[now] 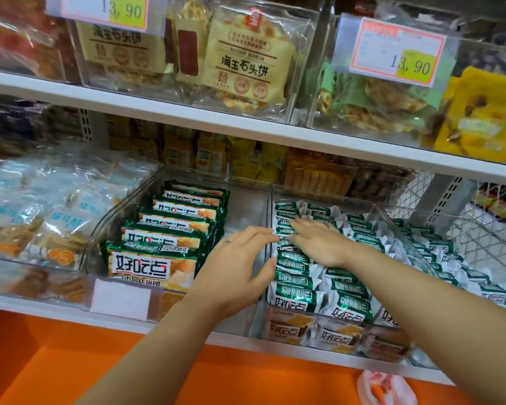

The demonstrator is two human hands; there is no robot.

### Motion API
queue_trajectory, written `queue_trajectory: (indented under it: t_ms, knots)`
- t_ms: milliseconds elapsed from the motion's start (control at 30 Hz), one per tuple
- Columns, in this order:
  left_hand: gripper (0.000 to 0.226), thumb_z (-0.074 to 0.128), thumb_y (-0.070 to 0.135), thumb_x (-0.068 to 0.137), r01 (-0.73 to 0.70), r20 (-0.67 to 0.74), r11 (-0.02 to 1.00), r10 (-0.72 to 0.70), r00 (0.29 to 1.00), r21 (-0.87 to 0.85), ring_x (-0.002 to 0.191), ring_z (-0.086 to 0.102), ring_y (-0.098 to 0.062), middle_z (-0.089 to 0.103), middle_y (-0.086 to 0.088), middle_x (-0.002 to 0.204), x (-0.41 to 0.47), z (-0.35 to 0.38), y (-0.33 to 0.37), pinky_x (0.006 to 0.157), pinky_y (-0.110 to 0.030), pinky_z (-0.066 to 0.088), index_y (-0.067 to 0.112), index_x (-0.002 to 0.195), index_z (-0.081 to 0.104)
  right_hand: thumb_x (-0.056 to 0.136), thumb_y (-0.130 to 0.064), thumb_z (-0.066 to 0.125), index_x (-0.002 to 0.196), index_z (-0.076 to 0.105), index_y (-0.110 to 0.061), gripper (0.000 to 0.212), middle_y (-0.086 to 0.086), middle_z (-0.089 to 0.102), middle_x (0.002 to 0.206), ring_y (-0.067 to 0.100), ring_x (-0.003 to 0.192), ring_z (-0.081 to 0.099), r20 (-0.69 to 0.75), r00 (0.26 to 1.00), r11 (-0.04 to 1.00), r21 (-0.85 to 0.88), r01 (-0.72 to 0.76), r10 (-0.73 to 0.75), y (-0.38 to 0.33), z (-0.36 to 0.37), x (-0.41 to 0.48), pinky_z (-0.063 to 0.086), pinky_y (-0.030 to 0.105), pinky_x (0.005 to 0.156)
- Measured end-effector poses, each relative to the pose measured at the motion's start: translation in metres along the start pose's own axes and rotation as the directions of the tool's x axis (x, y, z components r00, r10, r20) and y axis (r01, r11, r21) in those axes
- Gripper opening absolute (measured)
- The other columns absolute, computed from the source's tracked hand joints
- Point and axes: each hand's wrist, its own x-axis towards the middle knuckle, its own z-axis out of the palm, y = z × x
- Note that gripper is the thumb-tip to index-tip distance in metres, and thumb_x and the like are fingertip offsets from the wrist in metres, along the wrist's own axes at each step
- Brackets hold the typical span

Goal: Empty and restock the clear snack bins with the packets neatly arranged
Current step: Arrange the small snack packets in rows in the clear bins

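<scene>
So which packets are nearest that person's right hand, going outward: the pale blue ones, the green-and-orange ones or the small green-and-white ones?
1. The small green-and-white packets, on the right: the right hand rests flat on them.
2. The green-and-orange packets, in the middle, to that hand's left.
3. The pale blue packets, far left on the same shelf.
</scene>
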Motion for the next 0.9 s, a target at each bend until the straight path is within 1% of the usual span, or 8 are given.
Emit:
queue_trajectory:
  t_ms: [133, 233, 367, 500, 600, 700, 767, 900]
  knots:
    - [0.043, 0.038, 0.04, 0.091, 0.024, -0.028, 0.999, -0.025, 0.999, -0.048, 0.12, 0.043, 0.0, 0.052, 0.015, 0.13, 0.004, -0.001, -0.001, 0.103, -0.026, 0.034, 0.027, 0.129, 0.055, 0.103, -0.044, 0.014, 0.153, 0.003, -0.02, 0.056, -0.001, -0.003, 0.161, 0.017, 0.148, -0.003, 0.07, 0.997, 1.0, -0.015, 0.02, -0.019, 0.002, 0.001, 0.003, -0.001, 0.041, 0.12]
    - [0.034, 0.042, 0.033, 0.097, 0.07, -0.055, 0.991, -0.077, 0.996, -0.114, 0.116, 0.045, -0.001, 0.054, 0.016, 0.125, 0.01, 0.002, -0.001, 0.099, -0.023, 0.037, 0.028, 0.128, 0.055, 0.103, -0.044, 0.017, 0.153, 0.003, -0.02, 0.057, -0.001, -0.005, 0.161, 0.019, 0.148, -0.003, -0.011, 1.0, 1.0, 0.011, 0.004, -0.004, 0.008, -0.008, 0.012, 0.001, 0.041, 0.12]
    - [0.031, 0.046, 0.027, 0.098, 0.131, -0.063, 0.972, -0.146, 0.987, -0.197, 0.107, 0.046, 0.005, 0.047, 0.021, 0.118, 0.019, 0.007, 0.003, 0.089, -0.013, 0.036, 0.031, 0.128, 0.053, 0.102, -0.045, 0.02, 0.153, 0.002, -0.017, 0.061, 0.004, -0.007, 0.161, 0.022, 0.148, -0.004, -0.08, 0.997, 0.997, -0.075, -0.028, 0.022, 0.007, -0.004, 0.04, 0.0, 0.042, 0.118]
    - [0.029, 0.048, 0.023, 0.096, 0.18, -0.097, 0.942, -0.215, 0.972, -0.285, 0.098, 0.049, 0.008, 0.049, 0.02, 0.114, 0.03, 0.009, -0.001, 0.074, -0.001, 0.035, 0.032, 0.123, 0.056, 0.101, -0.048, 0.018, 0.153, 0.009, -0.018, 0.061, 0.006, 0.001, 0.161, 0.024, 0.148, 0.0, -0.017, 0.998, 0.996, -0.072, -0.056, 0.055, 0.01, -0.004, 0.059, 0.005, 0.043, 0.12]
    - [0.026, 0.049, 0.021, 0.096, 0.197, -0.106, 0.924, -0.243, 0.964, -0.327, 0.097, 0.046, 0.015, 0.049, 0.022, 0.11, 0.034, 0.01, -0.007, 0.073, 0.002, 0.035, 0.033, 0.118, 0.057, 0.1, -0.05, 0.017, 0.152, 0.019, -0.02, 0.06, 0.008, 0.013, 0.16, 0.027, 0.146, 0.012, 0.006, 0.998, 0.997, -0.05, -0.057, 0.058, 0.01, -0.011, 0.063, 0.015, 0.044, 0.118]
    - [0.022, 0.048, 0.023, 0.097, 0.185, -0.109, 0.923, -0.234, 0.966, -0.337, 0.096, 0.044, 0.021, 0.048, 0.025, 0.107, 0.034, 0.012, -0.008, 0.074, 0.003, 0.034, 0.035, 0.113, 0.056, 0.103, -0.04, 0.022, 0.152, 0.018, -0.021, 0.053, 0.004, 0.011, 0.16, 0.024, 0.146, 0.011, -0.099, 0.995, 0.999, -0.04, -0.009, 0.005, 0.012, -0.02, 0.07, 0.012, 0.039, 0.118]
    - [0.021, 0.047, 0.024, 0.097, 0.175, -0.115, 0.927, -0.224, 0.968, -0.331, 0.097, 0.044, 0.02, 0.048, 0.024, 0.108, 0.034, 0.013, -0.009, 0.075, 0.001, 0.036, 0.035, 0.112, 0.056, 0.103, -0.034, 0.026, 0.151, 0.022, -0.02, 0.05, 0.003, 0.014, 0.16, 0.022, 0.146, 0.014, -0.118, 0.992, 0.998, -0.031, 0.046, -0.049, 0.013, -0.021, 0.076, 0.014, 0.035, 0.117]
    - [0.022, 0.046, 0.026, 0.097, 0.164, -0.117, 0.937, -0.208, 0.971, -0.307, 0.101, 0.044, 0.016, 0.049, 0.022, 0.111, 0.034, 0.015, -0.012, 0.075, 0.001, 0.036, 0.033, 0.114, 0.058, 0.102, -0.037, 0.023, 0.148, 0.025, -0.038, 0.046, -0.003, 0.011, 0.16, 0.023, 0.146, 0.01, -0.058, 0.997, 0.997, -0.062, 0.043, -0.046, 0.015, -0.014, 0.081, 0.013, 0.04, 0.116]
